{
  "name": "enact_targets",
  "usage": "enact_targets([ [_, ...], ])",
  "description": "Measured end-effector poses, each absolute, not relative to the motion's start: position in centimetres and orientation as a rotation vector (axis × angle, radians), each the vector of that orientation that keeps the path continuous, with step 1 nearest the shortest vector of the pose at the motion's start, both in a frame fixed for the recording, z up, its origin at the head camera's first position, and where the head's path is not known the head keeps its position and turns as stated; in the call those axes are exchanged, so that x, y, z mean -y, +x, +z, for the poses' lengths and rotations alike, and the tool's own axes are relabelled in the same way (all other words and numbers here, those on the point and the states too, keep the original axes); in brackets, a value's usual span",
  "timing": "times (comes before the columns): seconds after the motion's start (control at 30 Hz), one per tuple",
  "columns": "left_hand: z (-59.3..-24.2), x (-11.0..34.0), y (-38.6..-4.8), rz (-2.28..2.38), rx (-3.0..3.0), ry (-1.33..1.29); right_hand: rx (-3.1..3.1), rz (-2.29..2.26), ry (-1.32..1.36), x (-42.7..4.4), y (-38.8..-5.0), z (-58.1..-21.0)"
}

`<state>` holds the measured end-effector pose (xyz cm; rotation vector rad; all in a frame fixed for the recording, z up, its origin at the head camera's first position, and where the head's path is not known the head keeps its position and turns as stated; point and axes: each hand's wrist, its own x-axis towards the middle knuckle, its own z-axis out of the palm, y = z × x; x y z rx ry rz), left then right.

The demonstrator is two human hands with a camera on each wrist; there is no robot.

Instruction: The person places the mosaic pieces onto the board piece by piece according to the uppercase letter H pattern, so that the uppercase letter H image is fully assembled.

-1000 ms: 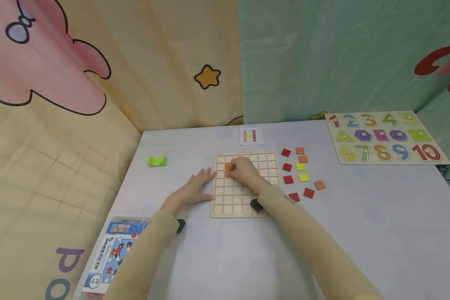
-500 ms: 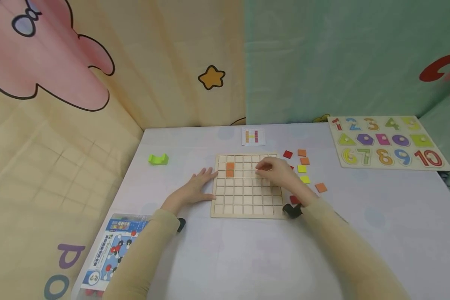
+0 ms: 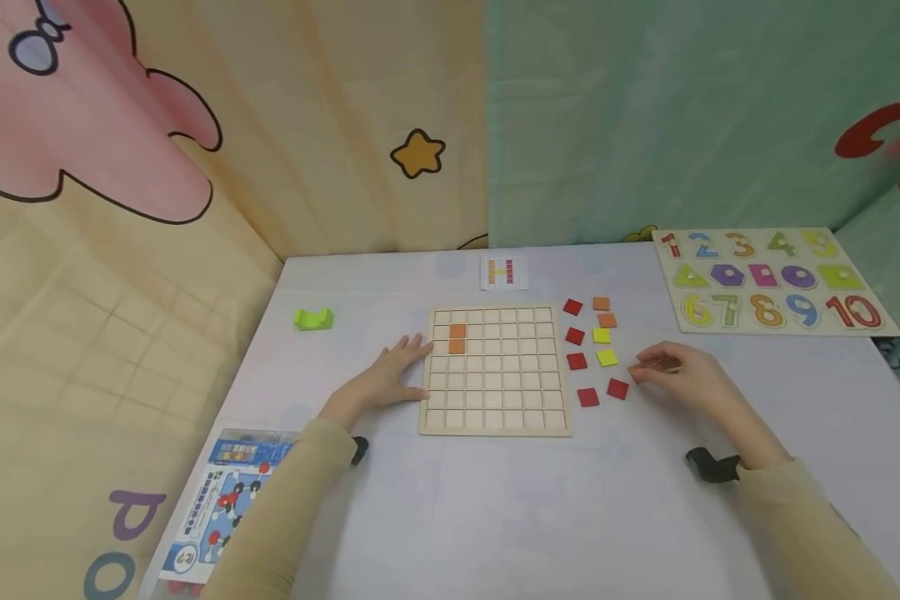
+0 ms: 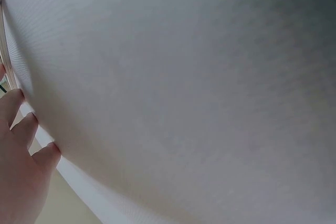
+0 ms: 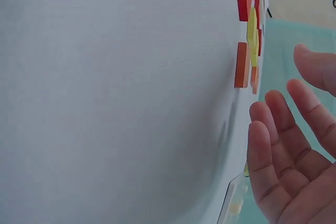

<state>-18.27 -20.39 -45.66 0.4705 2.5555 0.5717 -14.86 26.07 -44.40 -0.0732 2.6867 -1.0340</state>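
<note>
Orange tile (image 5: 242, 65) lies flat on the table (image 3: 495, 517), off to the right of the board's right edge, just under our right hand (image 3: 686, 375). The trouble we would watch for is a poor pick: the tile looks thin and offers little edge, so a pinch made too high could miss it, or a careless fingertip could push it across the cloth. A low sweep leftward could also knock the red tile (image 3: 618, 389) just beside it.

Our right hand is released and holds nothing. Its thumb stands well apart from the slightly bent fingers, and the right wrist view shows a gap between them and the tile, though from the head view they seem to meet it.

Our left hand (image 3: 381, 379) is flat and spread, grasping nothing; its thumb and a fingertip touch the left edge of the board (image 3: 503, 400). If that hand pressed sideways, we think the board could skew and jolt the two seated orange tiles (image 3: 457, 339), which occupy the second column from its left edge, near its far-left corner.

Farther off, past the board's right edge, come two yellow tiles (image 3: 607, 357), which a long reach might brush, then two loose orange tiles (image 3: 607, 320). Near the table's far edge is the pattern card (image 3: 504, 272), whose coloured squares we could misread because they appear so small.
</note>
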Motion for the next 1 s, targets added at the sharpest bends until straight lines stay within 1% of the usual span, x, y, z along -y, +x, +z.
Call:
enact_targets([
  [0.27, -45.8, 20.5, -18.3, 0.589, -2.555, 0.467, -2.701, -1.017, -0.107, -27.7, -14.8, -44.9],
  [1.0, -45.9, 20.5, -18.3, 0.588, -2.56, 0.479, -2.705, -0.914, -0.149, -26.3, -16.1, -45.7],
])
